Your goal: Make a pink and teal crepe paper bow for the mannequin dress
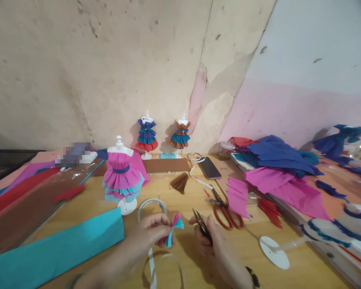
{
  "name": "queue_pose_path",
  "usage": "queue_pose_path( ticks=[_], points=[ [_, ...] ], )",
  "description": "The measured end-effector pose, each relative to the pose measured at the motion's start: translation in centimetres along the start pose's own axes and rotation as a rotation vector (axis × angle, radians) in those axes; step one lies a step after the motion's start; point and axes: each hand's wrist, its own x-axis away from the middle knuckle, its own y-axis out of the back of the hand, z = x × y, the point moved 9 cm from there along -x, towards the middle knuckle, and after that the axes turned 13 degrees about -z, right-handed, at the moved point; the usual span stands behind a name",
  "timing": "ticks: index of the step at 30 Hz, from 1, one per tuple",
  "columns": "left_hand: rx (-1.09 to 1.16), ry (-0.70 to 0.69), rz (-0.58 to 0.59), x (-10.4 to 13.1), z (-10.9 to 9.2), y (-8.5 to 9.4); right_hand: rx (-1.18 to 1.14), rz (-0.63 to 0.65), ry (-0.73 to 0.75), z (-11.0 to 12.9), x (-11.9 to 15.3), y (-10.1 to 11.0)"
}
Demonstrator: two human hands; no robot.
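Note:
Between its thumb and fingers, my left hand (157, 228) pinches a small paper bow (176, 226) in pink and turquoise. Dark pointed snips (202, 225) are gripped in my right hand (212, 243), their tips angled up and left, apart from the bow. A white tape roll (152, 204) lies behind and partly under my left hand, with a loose strip trailing below. Just beyond stands a miniature dress form in a pink and light blue ruffled paper dress (120, 172) with a dark blue waistband. Orange-handled scissors (227, 212) rest to the right of my right hand.
A turquoise paper strip (63, 247) stretches across the left. Two dressed miniature forms (146, 134) stand by the wall. A phone (209, 167), pleated brown paper (179, 182) and a pink paper piece (237, 196) lie mid-table. Blue paper (276, 154) is heaped right, near a tipped stand (274, 252).

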Motion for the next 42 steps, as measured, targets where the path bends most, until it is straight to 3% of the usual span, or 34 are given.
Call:
queue_pose_path(
  ticks=[8,14,21,26,32,36,42],
  points=[
    [-0.119,0.015,0.075,1.5,0.3,-2.6,-0.046,0.056,-0.122,1.1,1.2,-1.8],
    [-0.173,-0.003,0.078,1.7,0.2,-2.3,-0.017,-0.035,-0.059,1.7,1.1,-1.3],
    [-0.212,-0.004,0.114,2.2,-0.1,-2.1,0.018,-0.025,0.020,2.8,1.1,-1.2],
    [-0.245,-0.064,0.090,2.3,-1.0,-2.1,0.047,0.027,0.009,2.9,1.5,-1.5],
    [-0.248,-0.034,0.117,2.1,-0.4,-2.4,0.011,0.051,-0.031,2.1,1.6,-1.9],
    [-0.201,-0.027,0.133,1.7,-0.3,-2.1,-0.040,-0.091,-0.038,1.0,0.6,0.4],
    [0.097,0.088,-0.028,1.5,-0.5,-0.8,0.164,0.011,0.042,1.3,0.9,0.3]
  ],
)
